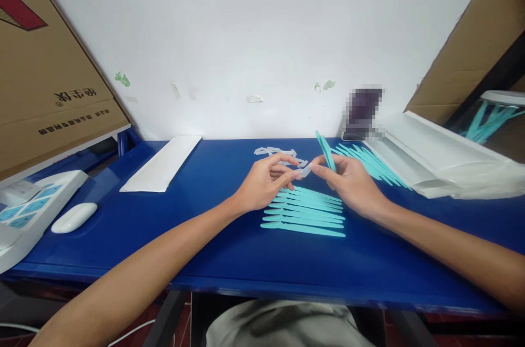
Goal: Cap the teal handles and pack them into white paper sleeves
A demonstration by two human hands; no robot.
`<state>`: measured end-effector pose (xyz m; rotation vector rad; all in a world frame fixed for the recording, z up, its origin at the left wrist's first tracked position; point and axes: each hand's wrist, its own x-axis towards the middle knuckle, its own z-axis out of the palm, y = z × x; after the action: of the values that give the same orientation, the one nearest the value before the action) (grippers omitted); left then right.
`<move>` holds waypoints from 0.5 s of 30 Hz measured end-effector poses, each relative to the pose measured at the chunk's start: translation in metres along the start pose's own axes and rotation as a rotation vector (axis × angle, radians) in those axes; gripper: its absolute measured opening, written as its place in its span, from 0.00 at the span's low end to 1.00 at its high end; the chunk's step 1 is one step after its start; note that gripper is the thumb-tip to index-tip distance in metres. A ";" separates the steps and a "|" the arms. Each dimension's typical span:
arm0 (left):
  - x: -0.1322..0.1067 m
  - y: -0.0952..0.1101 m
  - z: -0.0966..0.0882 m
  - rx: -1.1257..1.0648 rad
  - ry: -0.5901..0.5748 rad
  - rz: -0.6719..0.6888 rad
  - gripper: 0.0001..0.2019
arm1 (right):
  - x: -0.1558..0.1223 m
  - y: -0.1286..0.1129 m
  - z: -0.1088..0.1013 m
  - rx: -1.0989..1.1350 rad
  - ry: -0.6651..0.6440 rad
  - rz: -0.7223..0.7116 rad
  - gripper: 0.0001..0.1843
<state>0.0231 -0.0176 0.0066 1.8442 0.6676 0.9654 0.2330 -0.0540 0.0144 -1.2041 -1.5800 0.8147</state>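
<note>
My right hand (350,183) grips a thin teal plastic stick (326,151) that points up and away from me. My left hand (266,183) pinches a small clear plastic cap (305,171) at the stick's near end, so both hands meet over the blue table (205,243). Just under my hands lies a neat row of several teal sticks (305,214). A loose pile of clear caps (279,152) sits behind my left hand. More teal sticks (371,163) are fanned out behind my right hand.
White flat packets (435,155) are stacked at the right, a white sleeve (162,163) lies at the left rear. A white mouse (74,217) and a white device (24,210) sit at the far left. Cardboard boxes (49,73) lean on both sides.
</note>
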 end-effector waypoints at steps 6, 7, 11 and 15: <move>-0.003 0.002 0.000 0.165 0.027 0.053 0.11 | 0.002 0.004 -0.003 0.007 0.061 -0.022 0.17; -0.003 0.003 0.001 0.162 0.037 0.051 0.11 | 0.002 0.003 -0.003 0.001 0.057 -0.026 0.17; -0.003 0.008 0.004 0.153 0.046 0.056 0.10 | 0.000 -0.002 -0.002 -0.050 0.058 -0.079 0.16; -0.002 0.008 0.006 0.243 0.097 0.133 0.07 | -0.002 -0.004 0.001 -0.115 0.074 -0.136 0.16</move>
<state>0.0269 -0.0253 0.0113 2.0863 0.7552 1.1060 0.2306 -0.0572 0.0174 -1.1799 -1.6463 0.5928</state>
